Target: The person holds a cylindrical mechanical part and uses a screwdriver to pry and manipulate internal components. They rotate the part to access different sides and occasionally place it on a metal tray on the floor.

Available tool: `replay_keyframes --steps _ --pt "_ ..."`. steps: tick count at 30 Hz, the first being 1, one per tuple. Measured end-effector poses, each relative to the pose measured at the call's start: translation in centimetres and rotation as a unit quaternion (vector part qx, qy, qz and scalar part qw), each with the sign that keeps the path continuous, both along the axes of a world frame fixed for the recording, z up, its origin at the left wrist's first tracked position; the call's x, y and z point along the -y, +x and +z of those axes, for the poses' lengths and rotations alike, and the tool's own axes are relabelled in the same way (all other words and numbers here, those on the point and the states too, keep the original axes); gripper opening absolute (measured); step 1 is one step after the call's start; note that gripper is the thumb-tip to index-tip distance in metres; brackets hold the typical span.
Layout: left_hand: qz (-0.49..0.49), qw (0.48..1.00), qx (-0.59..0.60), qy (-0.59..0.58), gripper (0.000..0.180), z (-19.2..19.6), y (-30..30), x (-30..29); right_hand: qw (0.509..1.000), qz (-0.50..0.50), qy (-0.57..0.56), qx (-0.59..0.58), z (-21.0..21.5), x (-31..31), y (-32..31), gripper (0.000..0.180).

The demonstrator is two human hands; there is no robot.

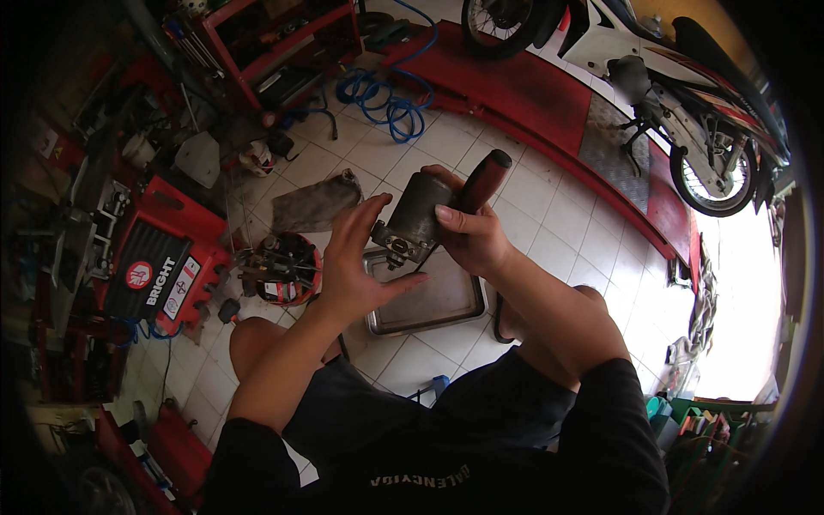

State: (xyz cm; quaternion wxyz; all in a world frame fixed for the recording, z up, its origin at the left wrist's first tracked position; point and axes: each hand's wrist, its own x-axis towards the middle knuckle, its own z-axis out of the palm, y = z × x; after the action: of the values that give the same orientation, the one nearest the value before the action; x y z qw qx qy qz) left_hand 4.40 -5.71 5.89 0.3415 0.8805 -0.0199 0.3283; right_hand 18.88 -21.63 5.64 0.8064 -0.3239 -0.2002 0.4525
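Observation:
In front of my chest, my right hand [481, 243] grips a dark grey cylindrical motor [419, 204], its thumb pressed on the side. A screwdriver [487, 180] with a red and black handle is held in the same hand, its thin shaft running down behind the motor. The motor's lower end has a fitted metal cap with a round brassy centre. My left hand [348, 273] is beside that end, fingers stretched and thumb apart; whether a fingertip touches the cap I cannot tell. Below both hands, a shallow metal tray [427, 325] rests on the floor.
A grey cloth [316, 202] and a round red container of tools [283, 268] lie left of the tray. Farther left stands a red and black machine [154, 270]. A coiled blue hose [390, 99] and a red platform [532, 101] with a motorcycle [687, 94] are ahead.

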Motion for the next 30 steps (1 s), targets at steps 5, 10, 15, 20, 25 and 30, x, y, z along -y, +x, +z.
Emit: replay_keyframes --steps 5,10,15,20,25,30 --pt "-0.012 1.0 0.024 0.001 0.065 -0.7 -0.1 -0.4 1.0 0.01 -0.005 0.018 0.4 0.1 -0.1 0.068" --pt "-0.011 0.999 0.034 -0.002 0.055 -0.3 0.0 -0.1 1.0 0.009 -0.003 0.02 0.2 0.3 0.0 0.068" --pt "-0.008 1.0 0.021 -0.01 0.06 -0.5 0.1 0.0 1.0 -0.005 -0.009 0.029 0.2 0.4 0.0 0.067" --pt "-0.016 0.988 -0.045 -0.148 0.062 -0.7 0.1 0.2 0.994 -0.072 -0.054 0.066 0.7 0.3 -0.1 0.065" --pt "-0.049 0.942 -0.098 -0.316 0.049 -1.1 0.3 -0.2 0.983 -0.125 -0.089 0.098 1.0 -0.1 -0.5 0.062" --pt "-0.083 0.884 -0.118 -0.444 0.041 -1.6 0.5 -0.2 0.969 -0.168 -0.129 0.124 1.2 -0.4 -0.8 0.054"
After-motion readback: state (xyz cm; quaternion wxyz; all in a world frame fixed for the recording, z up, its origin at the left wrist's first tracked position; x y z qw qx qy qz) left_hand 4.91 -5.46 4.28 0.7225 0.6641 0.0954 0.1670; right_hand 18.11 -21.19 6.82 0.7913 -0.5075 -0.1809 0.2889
